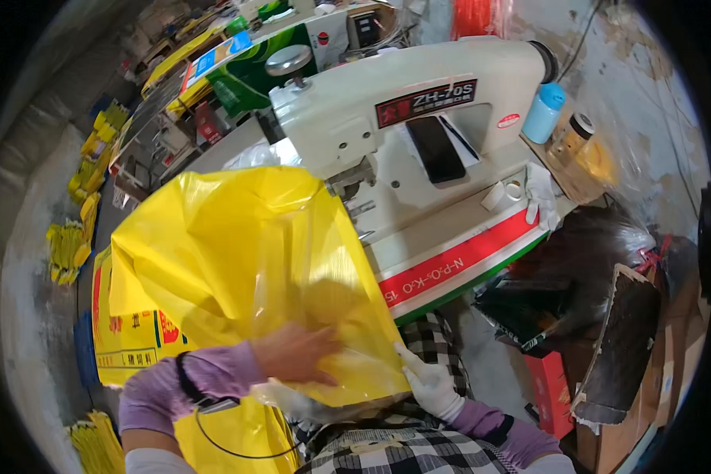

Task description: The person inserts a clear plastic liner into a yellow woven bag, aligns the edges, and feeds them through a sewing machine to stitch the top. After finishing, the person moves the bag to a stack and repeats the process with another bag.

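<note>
A big yellow woven plastic bag [221,237] with a clear plastic liner at its mouth lies bunched across my lap and the sewing machine's near end. My left hand [296,353], bare and a little blurred, rests on the bag with its fingers stretched out. In a white glove, my right hand [433,387] pinches the bag's lower right edge. The white industrial sewing machine [332,103] stands just beyond, and the bag's upper edge reaches the area below its needle head, hiding part of it.
On the machine bed lie a black phone [436,148], a white spool [513,189] and a white glove [539,193]. A blue bottle [543,112] and a jar [573,136] stand at the right. Yellow bundles [67,245] line the left floor; cardboard [620,347] leans at lower right.
</note>
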{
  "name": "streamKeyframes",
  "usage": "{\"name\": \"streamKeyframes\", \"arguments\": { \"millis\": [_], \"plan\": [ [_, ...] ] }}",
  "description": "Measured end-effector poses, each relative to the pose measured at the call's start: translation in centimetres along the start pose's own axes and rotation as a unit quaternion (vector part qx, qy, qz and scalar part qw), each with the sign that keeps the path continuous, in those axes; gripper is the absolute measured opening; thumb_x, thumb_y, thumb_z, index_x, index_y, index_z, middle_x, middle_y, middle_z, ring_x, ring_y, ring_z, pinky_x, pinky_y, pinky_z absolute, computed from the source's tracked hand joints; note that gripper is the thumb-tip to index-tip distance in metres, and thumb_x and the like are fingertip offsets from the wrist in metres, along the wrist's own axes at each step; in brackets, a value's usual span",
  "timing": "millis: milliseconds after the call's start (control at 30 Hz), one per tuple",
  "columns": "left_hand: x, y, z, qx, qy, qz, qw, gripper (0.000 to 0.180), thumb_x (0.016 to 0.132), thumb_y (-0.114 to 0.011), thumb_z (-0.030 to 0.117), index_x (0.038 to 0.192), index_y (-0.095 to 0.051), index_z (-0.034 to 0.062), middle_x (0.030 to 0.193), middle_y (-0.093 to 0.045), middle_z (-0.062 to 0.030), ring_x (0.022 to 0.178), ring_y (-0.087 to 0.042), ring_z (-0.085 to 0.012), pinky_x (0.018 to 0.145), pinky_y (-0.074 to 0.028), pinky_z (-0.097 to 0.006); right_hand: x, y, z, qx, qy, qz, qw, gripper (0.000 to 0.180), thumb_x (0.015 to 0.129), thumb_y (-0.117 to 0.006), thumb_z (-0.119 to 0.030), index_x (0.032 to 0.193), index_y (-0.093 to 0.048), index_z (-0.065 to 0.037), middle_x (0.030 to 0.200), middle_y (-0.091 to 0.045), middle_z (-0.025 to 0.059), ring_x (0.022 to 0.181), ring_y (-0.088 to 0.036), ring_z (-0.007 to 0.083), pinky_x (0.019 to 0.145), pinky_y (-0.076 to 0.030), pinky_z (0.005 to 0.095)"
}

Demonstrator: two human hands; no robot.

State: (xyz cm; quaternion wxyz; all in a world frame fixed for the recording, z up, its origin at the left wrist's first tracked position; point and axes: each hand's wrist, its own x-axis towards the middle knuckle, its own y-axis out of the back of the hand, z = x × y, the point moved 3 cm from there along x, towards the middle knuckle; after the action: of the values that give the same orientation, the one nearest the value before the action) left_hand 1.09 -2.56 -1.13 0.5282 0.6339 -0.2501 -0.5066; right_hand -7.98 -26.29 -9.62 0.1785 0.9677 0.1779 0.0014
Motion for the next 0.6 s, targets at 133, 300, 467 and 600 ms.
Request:
{"name": "streamKeyframes", "arguments": {
  "millis": [133,300,467,600],
  "plan": [
    [-2.5,5.5,0.8,-0.223,0.147,-0.333,0.904,0.074,0.087,-0.055,0.063,0.140,-0.045,0.0121,0.127,-0.057,-0.0206,0.102,-0.061,-0.0379,0.075,-0.052,-0.043,-0.5,1.4,-1.0,0.013,-0.036,0.013,0.999,0.052,0.091,-0.054,-0.006,0.142,-0.046,-0.012,0.071,-0.055,0.0237,0.060,-0.064,0.0291,0.059,-0.048,0.0314],
    [-6.6,4.2,0.5,-0.071,-0.035,0.101,0.992,0.055,0.085,-0.060,0.040,0.134,-0.052,0.0148,0.102,-0.064,-0.0129,0.085,-0.065,-0.0316,0.068,-0.051,-0.044,4.5,-0.9,-1.5,-0.001,0.036,0.042,0.998,0.050,0.092,-0.053,-0.007,0.141,-0.047,-0.013,0.068,-0.053,0.0231,0.055,-0.059,0.0314,0.055,-0.045,0.0355],
    [-7.7,6.3,-11.5,0.146,0.152,-0.021,0.977,0.030,0.075,-0.060,0.021,0.104,-0.062,0.0157,0.084,-0.060,-0.0064,0.081,-0.062,-0.0246,0.066,-0.049,-0.041,15.1,-2.6,-0.7,-0.056,0.059,0.099,0.992,0.038,0.097,-0.048,-0.008,0.134,-0.054,-0.007,0.098,-0.068,0.0187,0.077,-0.068,0.0213,0.068,-0.052,0.0316],
    [-14.8,7.1,-12.1,0.240,0.174,0.040,0.954,0.024,0.081,-0.058,0.018,0.103,-0.066,0.0172,0.077,-0.062,-0.0081,0.067,-0.064,-0.0281,0.061,-0.051,-0.043,20.9,-2.0,-3.1,0.015,0.011,0.016,1.000,0.044,0.099,-0.046,-0.014,0.143,-0.043,-0.007,0.115,-0.064,0.0158,0.089,-0.065,0.0215,0.074,-0.053,0.0321]
  ]
}}
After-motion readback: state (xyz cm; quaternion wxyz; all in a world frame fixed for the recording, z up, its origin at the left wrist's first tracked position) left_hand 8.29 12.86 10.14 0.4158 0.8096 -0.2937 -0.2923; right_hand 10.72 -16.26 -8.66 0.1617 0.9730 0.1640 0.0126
